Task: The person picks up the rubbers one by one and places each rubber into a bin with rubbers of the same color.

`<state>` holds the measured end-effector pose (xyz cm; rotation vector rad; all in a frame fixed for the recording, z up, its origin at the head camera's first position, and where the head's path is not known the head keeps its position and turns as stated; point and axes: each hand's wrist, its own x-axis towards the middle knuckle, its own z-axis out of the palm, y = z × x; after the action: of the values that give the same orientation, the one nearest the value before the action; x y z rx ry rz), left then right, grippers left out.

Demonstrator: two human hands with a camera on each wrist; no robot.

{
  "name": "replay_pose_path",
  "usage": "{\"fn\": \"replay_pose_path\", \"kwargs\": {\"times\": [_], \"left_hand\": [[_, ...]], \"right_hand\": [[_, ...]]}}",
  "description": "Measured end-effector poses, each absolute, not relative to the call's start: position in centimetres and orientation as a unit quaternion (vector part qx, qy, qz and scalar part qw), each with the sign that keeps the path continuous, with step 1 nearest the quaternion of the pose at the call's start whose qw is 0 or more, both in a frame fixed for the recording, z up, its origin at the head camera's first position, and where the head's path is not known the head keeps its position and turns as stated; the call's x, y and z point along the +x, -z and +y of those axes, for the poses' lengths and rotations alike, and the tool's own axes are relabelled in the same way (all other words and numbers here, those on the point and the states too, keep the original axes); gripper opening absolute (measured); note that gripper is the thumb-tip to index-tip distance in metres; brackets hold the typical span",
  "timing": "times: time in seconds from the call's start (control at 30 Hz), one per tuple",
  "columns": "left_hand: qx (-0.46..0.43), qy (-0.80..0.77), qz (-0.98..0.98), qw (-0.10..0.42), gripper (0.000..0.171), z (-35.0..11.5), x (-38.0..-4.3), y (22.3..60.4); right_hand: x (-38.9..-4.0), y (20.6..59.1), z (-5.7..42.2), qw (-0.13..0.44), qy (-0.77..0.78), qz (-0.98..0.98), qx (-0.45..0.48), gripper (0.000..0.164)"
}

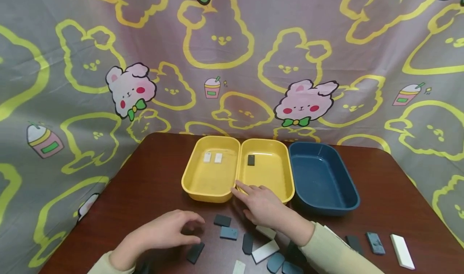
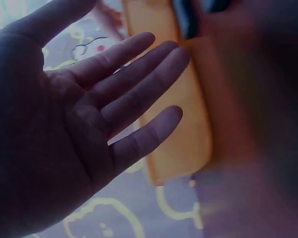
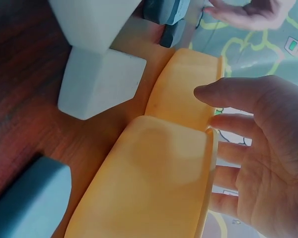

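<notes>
My right hand is at the near edge of the right yellow bin, its fingers reaching over the rim with nothing in them. A small black block lies inside that bin. In the right wrist view, the thumb is apart from the loosely extended fingers. My left hand hovers above the table, fingers relaxed and holding nothing. Closest to it is a dark flat block; another dark block and a blue-grey block lie to its right.
The left yellow bin contains two small white blocks. A dark blue bin stands to the right. Several more blocks lie in front, including a white block and, far right, a long white block. A patterned curtain hangs behind.
</notes>
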<state>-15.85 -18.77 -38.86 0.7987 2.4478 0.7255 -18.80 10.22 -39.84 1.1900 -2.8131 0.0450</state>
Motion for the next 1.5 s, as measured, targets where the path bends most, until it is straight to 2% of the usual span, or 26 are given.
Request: {"fn": "replay_pose_path", "kwargs": {"times": [0.23,0.53,0.93,1.5], "left_hand": [[0.303,-0.231,0.895,0.231,0.041,-18.8,-15.1,40.2],[0.315,-0.194,0.9,0.233,0.055,-18.7,-14.1,40.1],[0.326,-0.193,0.897,0.228,0.056,-18.8,-13.4,40.4],[0.342,-0.188,0.904,0.172,0.043,-18.7,-12.8,41.6]], "right_hand": [[-19.0,39.9,10.2,0.037,-0.022,-0.923,0.382,0.069],[-19.1,39.8,10.2,0.031,-0.02,-0.923,0.384,0.069],[-19.2,39.7,10.2,0.035,-0.025,-0.921,0.386,0.067],[-18.9,40.1,10.2,0.039,-0.028,-0.922,0.385,0.066]]}}
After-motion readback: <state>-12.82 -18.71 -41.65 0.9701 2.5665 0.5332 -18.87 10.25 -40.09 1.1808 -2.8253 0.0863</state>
